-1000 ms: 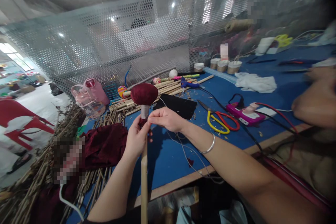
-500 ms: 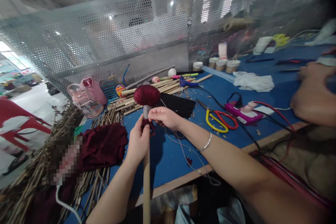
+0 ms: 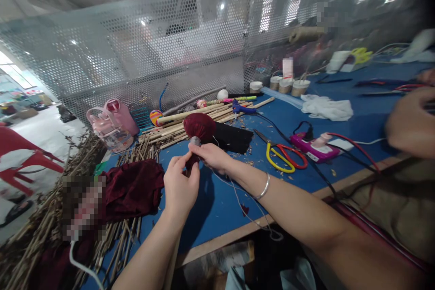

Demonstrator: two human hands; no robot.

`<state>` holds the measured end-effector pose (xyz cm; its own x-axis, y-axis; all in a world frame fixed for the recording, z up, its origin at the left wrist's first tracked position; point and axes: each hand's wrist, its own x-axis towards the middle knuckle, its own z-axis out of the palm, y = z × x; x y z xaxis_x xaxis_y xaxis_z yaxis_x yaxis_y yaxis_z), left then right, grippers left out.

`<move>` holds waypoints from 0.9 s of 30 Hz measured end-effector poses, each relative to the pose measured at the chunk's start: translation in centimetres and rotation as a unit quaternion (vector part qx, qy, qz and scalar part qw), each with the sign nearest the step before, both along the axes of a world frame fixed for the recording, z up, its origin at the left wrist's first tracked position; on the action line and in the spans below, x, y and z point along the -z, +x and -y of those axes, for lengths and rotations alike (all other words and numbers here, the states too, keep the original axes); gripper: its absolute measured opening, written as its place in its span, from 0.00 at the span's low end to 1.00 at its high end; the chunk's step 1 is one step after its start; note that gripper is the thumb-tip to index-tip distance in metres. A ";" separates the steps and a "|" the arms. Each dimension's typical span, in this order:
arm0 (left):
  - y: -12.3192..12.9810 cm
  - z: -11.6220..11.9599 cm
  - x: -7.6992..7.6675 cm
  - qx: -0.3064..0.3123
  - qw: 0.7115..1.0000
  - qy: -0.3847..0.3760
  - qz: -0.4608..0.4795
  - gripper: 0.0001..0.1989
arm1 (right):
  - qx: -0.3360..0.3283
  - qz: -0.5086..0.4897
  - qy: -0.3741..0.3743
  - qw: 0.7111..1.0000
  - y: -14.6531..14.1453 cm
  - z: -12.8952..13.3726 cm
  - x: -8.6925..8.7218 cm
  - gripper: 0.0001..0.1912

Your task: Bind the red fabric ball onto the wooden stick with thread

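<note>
A mallet with a round, dark red cloth-covered head point(image 3: 199, 128) is held up over the blue table, tilted to the right. Grey cord binding point(image 3: 195, 141) is wound around its neck. My left hand point(image 3: 180, 183) is closed around the stick just below the head, and part of the wooden stick point(image 3: 171, 256) shows beside my left forearm. Against the binding, my right hand point(image 3: 213, 156) is closed in a pinch on the cord; its fingertips are partly hidden. Loose grey cord point(image 3: 238, 197) trails from there across the table to its front edge.
Dark red cloth point(image 3: 134, 190) lies left over dry stalks point(image 3: 118, 240). Scissors point(image 3: 280, 156) and a purple power strip point(image 3: 314, 147) are on the right. Behind are wooden sticks point(image 3: 176, 129), a blue glue gun point(image 3: 243, 108) and a black strip point(image 3: 234, 138). A co-worker's arm point(image 3: 413, 120) is at right.
The mallet head has tipped and shifted right, while the stick's lower end has swung left. My left hand has turned with it. The co-worker's arm at the right has moved outward.
</note>
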<state>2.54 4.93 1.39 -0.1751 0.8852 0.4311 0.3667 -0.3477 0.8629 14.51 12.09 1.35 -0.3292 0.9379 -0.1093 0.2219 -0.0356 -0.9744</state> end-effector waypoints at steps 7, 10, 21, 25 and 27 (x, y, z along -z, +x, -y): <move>-1.8 -1.9 -0.6 -0.050 0.985 -0.091 0.137 0.21 | -0.041 0.001 0.045 0.998 -0.6 0.2 0.4 0.25; -2.6 -2.8 -0.6 0.012 0.962 -0.164 0.216 0.25 | -0.112 -0.016 0.110 0.987 -1.1 0.4 0.9 0.24; -1.5 -1.6 -1.0 0.286 0.838 -0.341 0.315 0.15 | -0.127 0.000 0.096 0.987 0.4 -0.5 0.2 0.25; -1.5 -1.6 -0.7 0.247 0.880 -0.278 0.296 0.13 | -0.120 -0.029 0.133 0.983 0.7 -0.6 -0.1 0.23; -1.7 -1.9 -0.4 0.212 0.914 -0.241 0.247 0.13 | -0.119 -0.018 0.165 0.979 0.8 -0.7 -0.1 0.19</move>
